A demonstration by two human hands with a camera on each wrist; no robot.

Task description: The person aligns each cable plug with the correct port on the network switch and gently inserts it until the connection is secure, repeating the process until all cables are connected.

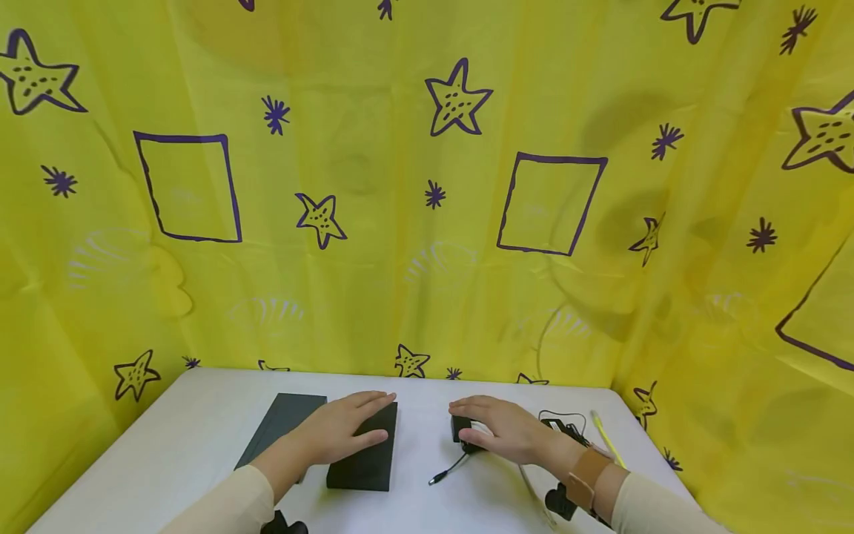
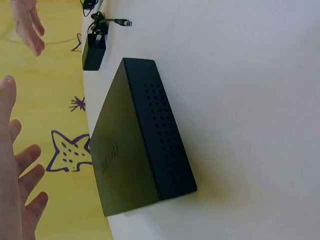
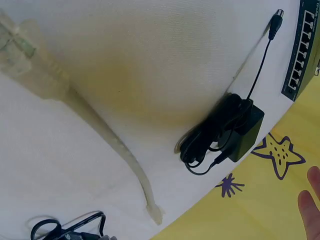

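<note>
My left hand is held with straight fingers above a black network switch, holding nothing. Vent holes run along the near side of the switch in the left wrist view, and its row of ports shows at the upper right of the right wrist view. My right hand, fingers extended and palm down, hovers over a black power adapter with its cord bundled. The adapter's barrel plug points toward the near left. A pale network cable with a clear connector lies under the right wrist.
A dark flat box sits left of the switch, partly behind the left forearm. To the right lie another corded black adapter, a yellow pen-like stick and a black plug. A yellow patterned curtain encloses the white table.
</note>
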